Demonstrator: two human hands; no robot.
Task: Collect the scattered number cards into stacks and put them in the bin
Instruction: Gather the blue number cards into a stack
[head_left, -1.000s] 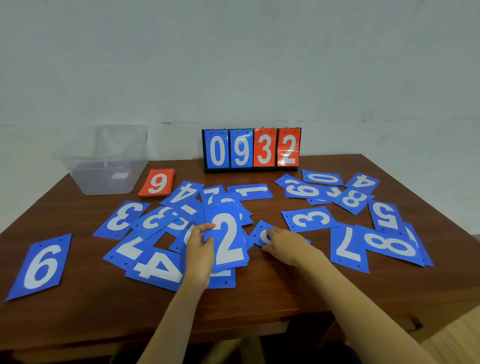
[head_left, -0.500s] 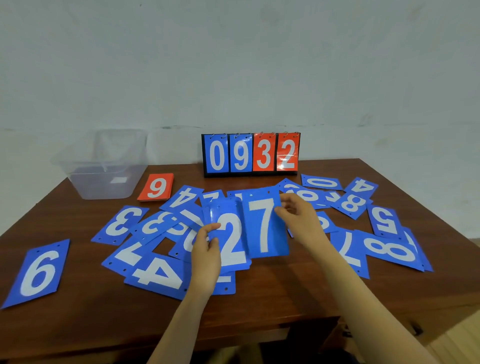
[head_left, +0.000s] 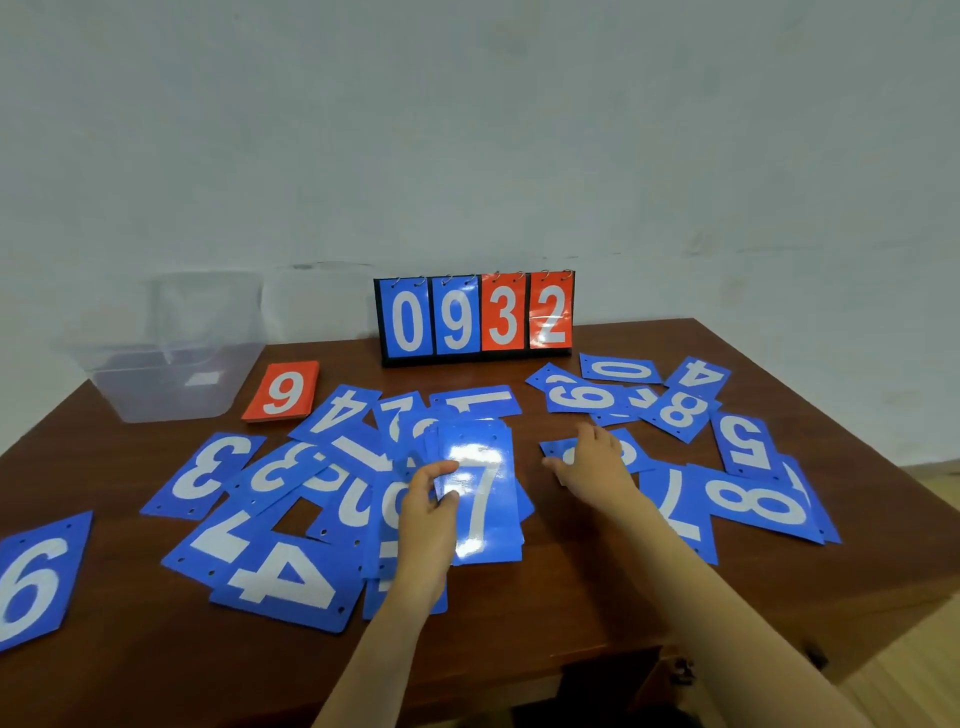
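Over brown table (head_left: 571, 597), gripping 7-topped stack (head_left: 480, 499) in left hand (head_left: 426, 512), thumb and fingers curled round its edge, reaching right hand (head_left: 592, 467), fingers straight and apart, onto loose blue card (head_left: 634, 454), bin (head_left: 156, 395) well apart at far left: could fan and spill glossy, unsquared stack through that one-sided pinch.

the flip board (head_left: 474, 317) at the back of the worktop (head_left: 597, 597) shows 0 and 9 on blue, 3 and 2 on red. the red card (head_left: 280, 391) left of it says 9. the card pile (head_left: 480, 499) in the left hand (head_left: 426, 512) has 7 on top. the far-left card (head_left: 31, 582) says 6, and the near card (head_left: 283, 577) says 4. on the right, the sideways card (head_left: 758, 501) says 8 and the upside-down card (head_left: 748, 441) says 5.
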